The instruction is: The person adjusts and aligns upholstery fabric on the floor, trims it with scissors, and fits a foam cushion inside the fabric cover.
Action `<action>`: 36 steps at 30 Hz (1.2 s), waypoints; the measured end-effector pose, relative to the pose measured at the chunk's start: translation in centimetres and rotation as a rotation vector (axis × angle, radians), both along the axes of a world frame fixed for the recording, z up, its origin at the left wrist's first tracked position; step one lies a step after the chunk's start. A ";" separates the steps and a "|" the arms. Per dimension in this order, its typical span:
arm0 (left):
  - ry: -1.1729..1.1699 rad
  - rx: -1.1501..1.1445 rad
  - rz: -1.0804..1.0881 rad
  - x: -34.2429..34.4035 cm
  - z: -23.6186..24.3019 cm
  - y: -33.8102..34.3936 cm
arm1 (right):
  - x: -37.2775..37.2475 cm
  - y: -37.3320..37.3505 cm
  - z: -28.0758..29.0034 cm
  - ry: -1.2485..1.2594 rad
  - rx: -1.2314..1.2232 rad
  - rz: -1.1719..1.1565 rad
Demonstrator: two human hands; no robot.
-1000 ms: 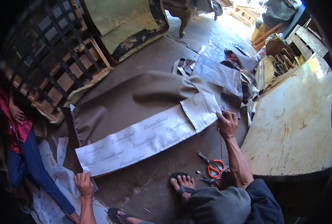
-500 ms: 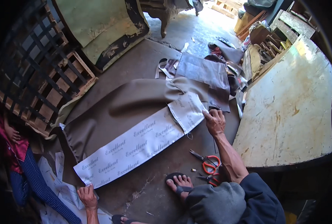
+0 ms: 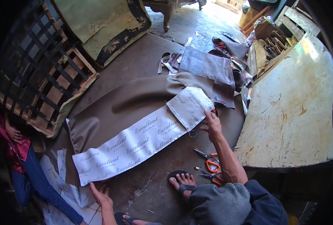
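Observation:
A large sheet of brown upholstery material (image 3: 136, 88) lies on the floor before me, its near edge turned over into a long strip showing the white printed backing (image 3: 136, 142). At the strip's right end, a smaller backing-side-up flap (image 3: 191, 108) overlaps it, with a loose thread hanging at its lower corner. My left hand (image 3: 102, 195) is open, fingers apart, at the strip's lower left corner. Against the flap's right edge rests my right hand (image 3: 212, 125), fingers loosely extended. A small orange and dark thing (image 3: 214, 111) peeks out beside its fingertips.
Scissors (image 3: 207, 159) and an orange-handled cutting tool (image 3: 213, 177) lie near my foot. Scraps (image 3: 207, 67) are piled beyond the sheet. A pale board (image 3: 290, 112) stands right; a webbed wooden frame (image 3: 50, 75) leans left. Another person's striped leg (image 3: 42, 183) is at the left.
My left hand has opened from its grip on the strip's corner and shifted slightly right. My right hand has loosened at the flap. The strip's left end has moved a little.

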State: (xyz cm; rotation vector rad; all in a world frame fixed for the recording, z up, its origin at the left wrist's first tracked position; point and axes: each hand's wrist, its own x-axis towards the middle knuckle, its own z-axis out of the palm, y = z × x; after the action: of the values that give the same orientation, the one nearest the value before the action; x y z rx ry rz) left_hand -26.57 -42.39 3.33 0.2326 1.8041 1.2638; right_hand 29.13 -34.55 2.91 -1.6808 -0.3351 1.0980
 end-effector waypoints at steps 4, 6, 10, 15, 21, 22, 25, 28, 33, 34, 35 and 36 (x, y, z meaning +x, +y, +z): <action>-0.106 0.221 0.213 1.0 2.8 2.5 | 2.0 2.0 -1.4 0.156 0.089 -0.097; -0.268 0.330 0.169 -1.4 3.3 2.9 | 2.0 2.1 -2.5 0.132 0.055 -0.170; -0.116 0.358 0.157 -4.3 0.2 2.2 | 2.5 1.3 -2.6 0.097 0.081 -0.232; -0.135 0.253 0.329 -4.9 -5.5 -1.2 | 1.8 1.7 -3.3 0.080 0.096 -0.221; 1.013 -0.021 0.142 -8.8 -6.6 -1.2 | 2.4 1.1 1.4 -0.939 -0.339 0.135; 1.437 -0.073 0.142 -4.1 -2.9 1.6 | 2.9 0.5 3.7 -0.977 -0.362 0.109; 1.517 0.361 -0.389 0.8 4.0 5.7 | -1.9 2.9 8.5 -1.079 0.117 0.397; 1.544 0.340 -0.870 4.8 5.2 11.8 | -8.7 8.5 8.1 -1.222 0.490 1.059; 1.248 0.132 -1.299 4.8 5.5 16.3 | -10.4 11.5 6.8 -1.566 0.217 1.341; 1.249 0.133 -1.301 4.4 5.4 15.9 | -10.0 11.2 7.2 -1.566 0.216 1.339; 1.160 0.145 -1.373 4.4 6.1 15.0 | -9.0 10.8 8.1 -1.461 0.048 1.437; 1.086 0.130 -1.433 3.8 7.6 13.6 | -8.9 10.6 9.1 -1.331 -0.092 1.535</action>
State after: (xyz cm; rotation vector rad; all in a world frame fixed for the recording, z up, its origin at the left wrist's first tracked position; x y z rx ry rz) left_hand -22.80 -28.82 10.91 2.1254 1.5713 0.0955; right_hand 20.20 -23.91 11.98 -1.8965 -2.7300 0.6583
